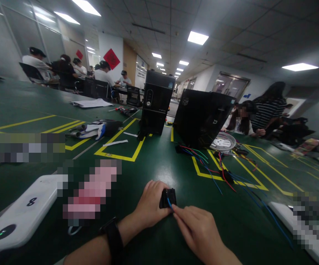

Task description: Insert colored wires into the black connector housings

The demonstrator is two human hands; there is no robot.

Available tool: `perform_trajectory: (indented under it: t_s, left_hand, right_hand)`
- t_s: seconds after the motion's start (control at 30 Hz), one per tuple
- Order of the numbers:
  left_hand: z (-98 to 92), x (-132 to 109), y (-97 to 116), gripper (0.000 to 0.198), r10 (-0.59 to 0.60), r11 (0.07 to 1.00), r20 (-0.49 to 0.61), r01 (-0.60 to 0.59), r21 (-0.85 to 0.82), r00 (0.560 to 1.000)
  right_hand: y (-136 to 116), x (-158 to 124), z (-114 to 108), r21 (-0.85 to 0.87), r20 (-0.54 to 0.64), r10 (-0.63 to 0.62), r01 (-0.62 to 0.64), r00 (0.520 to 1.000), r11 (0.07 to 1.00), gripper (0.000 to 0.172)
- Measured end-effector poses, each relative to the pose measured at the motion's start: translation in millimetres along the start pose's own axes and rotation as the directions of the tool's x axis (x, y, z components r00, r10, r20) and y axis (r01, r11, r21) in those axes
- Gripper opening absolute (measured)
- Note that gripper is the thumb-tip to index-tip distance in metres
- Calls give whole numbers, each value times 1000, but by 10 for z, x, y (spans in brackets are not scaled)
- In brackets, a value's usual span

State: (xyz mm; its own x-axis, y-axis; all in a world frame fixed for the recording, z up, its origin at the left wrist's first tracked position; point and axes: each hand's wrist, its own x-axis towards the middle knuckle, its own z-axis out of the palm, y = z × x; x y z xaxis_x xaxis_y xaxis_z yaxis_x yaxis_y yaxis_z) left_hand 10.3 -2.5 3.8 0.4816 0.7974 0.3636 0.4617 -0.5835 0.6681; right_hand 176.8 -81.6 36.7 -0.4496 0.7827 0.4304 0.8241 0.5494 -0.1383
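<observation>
A small black block-shaped part point(172, 194) with openings in its face is gripped by my left hand point(151, 202), just above the green table point(137, 235). Between the fingertips of my right hand point(196, 224) is a short blue wire point(169, 202), pinched near the block. The wire's upper end meets the block's face; whether it sits inside an opening I cannot tell. A dark band circles my left wrist. My palms and the block's underside are hidden.
Two black computer towers point(156, 103) stand ahead. Loose coloured wires point(225, 175) and a round white grille point(224, 141) lie to the right. A white numbered device point(21, 209) is on the left, near gloves point(93, 130). Other people sit beyond the table.
</observation>
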Motion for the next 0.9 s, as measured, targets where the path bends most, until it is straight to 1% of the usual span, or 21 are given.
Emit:
perform_trajectory:
  t_s: [0.1, 0.17, 0.2, 0.3, 0.37, 0.43, 0.5, 0.53, 0.6, 0.7, 0.8, 0.83, 0.9]
  left_hand:
    - [-1, 1, -3, 32, -12, 1000, -4, 12, -3, 1000]
    - [-3, 2, -4, 33, -15, 1000, -5, 15, -10, 1000]
    - [-3, 2, -4, 34, -16, 1000, -5, 16, -13, 1000]
    - [-5, 0, 2, 38, -11, 1000, -4, 11, -6, 1000]
    - [-7, -3, 8, 39, 0, 1000, 2, 0, 3, 1000]
    - [-8, -6, 14, 37, 14, 1000, 9, -14, 10, 1000]
    - [-9, -8, 15, 34, 27, 1000, 14, -27, 10, 1000]
    - [-8, -9, 14, 33, 31, 999, 12, -31, 9, 999]
    - [-4, -8, 9, 33, 32, 999, 10, -32, 4, 999]
    - [5, -6, -5, 34, 13, 1000, 8, -13, 5, 1000]
    - [13, -3, -18, 37, 7, 1000, 1, -7, 7, 1000]
    - [14, -3, -21, 38, 10, 1000, 0, -10, 5, 1000]
    - [13, -3, -22, 39, 16, 1000, 2, -17, 1, 1000]
  right_hand:
    - [63, 2, -82, -35, 139, 3, 2, 990, 999, 28]
    - [115, -2, -136, -38, 176, 45, -39, 983, 999, 28]
    - [137, -6, -155, -35, 169, 69, -64, 983, 997, 27]
    - [164, -21, -161, -28, 63, 123, -121, 990, 992, 25]
    - [144, -25, -126, -26, -27, 126, -127, 992, 992, 24]
    - [105, -24, -77, -24, -95, 100, -103, 990, 994, 24]
    - [67, -22, -34, -33, -116, 40, -44, 992, 998, 24]
    - [54, -21, -21, -44, -103, 5, -10, 995, 999, 25]
    - [48, -21, -23, -68, -35, -58, 55, 998, 996, 26]
    - [92, -21, -91, -72, 93, -93, 99, 991, 992, 26]
    - [173, -21, -179, -72, 150, -55, 67, 987, 995, 26]
    - [198, -22, -198, -75, 149, -30, 42, 988, 996, 26]
    - [228, -25, -206, -72, 111, 14, -6, 994, 997, 25]
